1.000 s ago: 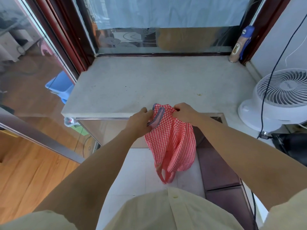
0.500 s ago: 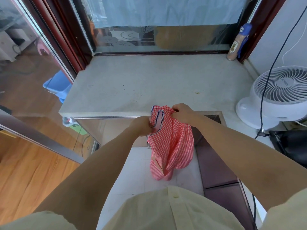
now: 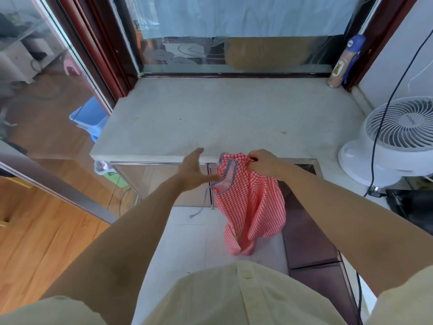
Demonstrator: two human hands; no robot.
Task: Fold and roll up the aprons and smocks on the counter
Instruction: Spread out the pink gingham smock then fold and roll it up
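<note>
A red and white checked smock (image 3: pixel 253 207) with dark striped trim hangs in the air in front of the counter's front edge. My right hand (image 3: pixel 262 161) is shut on its top hem and holds it up. My left hand (image 3: pixel 194 170) is open, fingers spread, just left of the garment, with its fingertips at the trimmed edge but not gripping it. A thin tie string (image 3: pixel 202 205) dangles from the smock's left side. The pale stone counter (image 3: pixel 222 118) lies beyond the hands.
A white fan (image 3: pixel 396 137) stands at the counter's right end with a black cable (image 3: pixel 384 118) running across it. A spray bottle (image 3: pixel 344 64) stands in the back right corner. Glass doors (image 3: pixel 46 73) line the left side. Dark cabinets (image 3: pixel 309 240) stand below right.
My left hand has let go of the smock's top edge and opened, moving slightly left. The smock now hangs from my right hand alone, and a tie string has dropped loose.
</note>
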